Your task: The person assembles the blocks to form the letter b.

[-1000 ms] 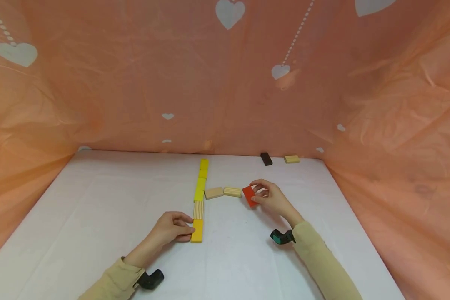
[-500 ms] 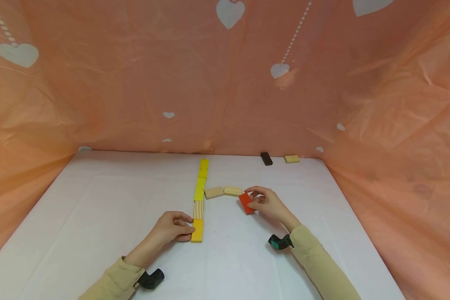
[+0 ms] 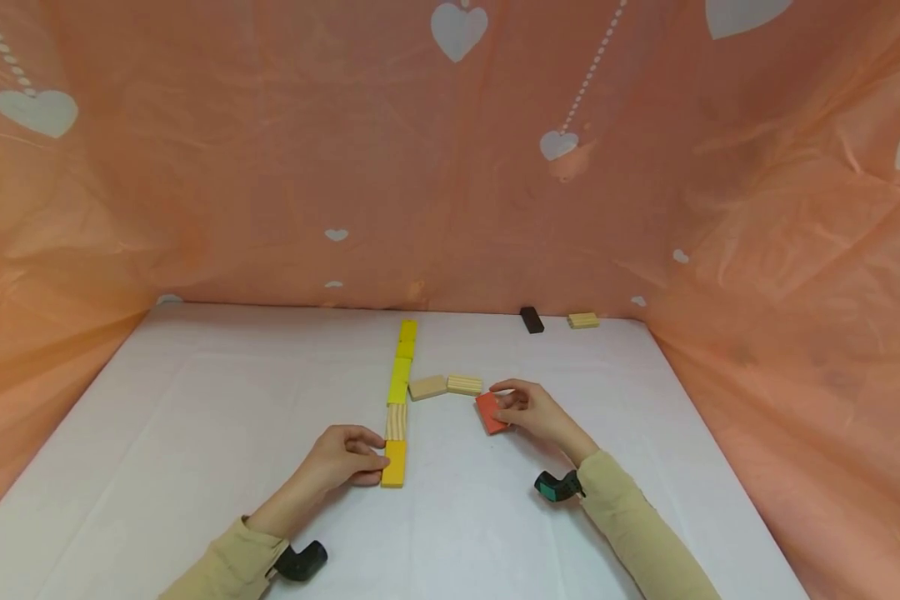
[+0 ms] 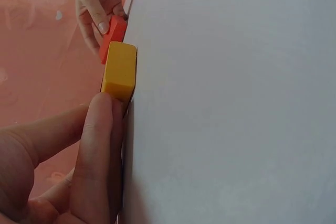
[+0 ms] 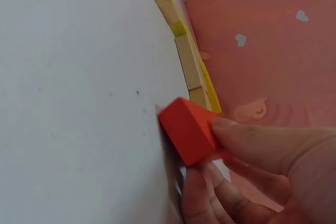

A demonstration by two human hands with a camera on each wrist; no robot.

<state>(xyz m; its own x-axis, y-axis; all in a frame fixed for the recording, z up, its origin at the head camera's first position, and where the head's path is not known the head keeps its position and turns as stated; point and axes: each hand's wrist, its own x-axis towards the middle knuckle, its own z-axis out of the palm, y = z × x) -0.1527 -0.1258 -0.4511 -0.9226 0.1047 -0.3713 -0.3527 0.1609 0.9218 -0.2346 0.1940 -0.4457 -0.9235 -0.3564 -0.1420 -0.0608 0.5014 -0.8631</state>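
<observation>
My right hand [image 3: 536, 412] pinches a red wooden block [image 3: 489, 413] between thumb and fingers, just below the right end of a short row. In the right wrist view, the red block [image 5: 189, 129] is tilted, close to the tabletop. My left hand [image 3: 340, 456] holds the left side of an orange-yellow block [image 3: 393, 464], the nearest one in a long line. Beyond it lie a striped wood block [image 3: 396, 422] and several yellow blocks [image 3: 400, 381]. A plain tan block [image 3: 427, 387] and a ridged wood block [image 3: 464, 385] branch off to the right.
A black block [image 3: 532, 320] and a pale wood block [image 3: 583, 321] lie at the table's back right. The white-covered table [image 3: 217, 400] is bounded by orange sheeting [image 3: 420, 167] with hearts. Black devices [image 3: 302, 562] sit on both wrists.
My right hand has brought the red block nearer to me and slightly left, from beside the ridged block's right end to just below it. My left hand stays on the orange-yellow block.
</observation>
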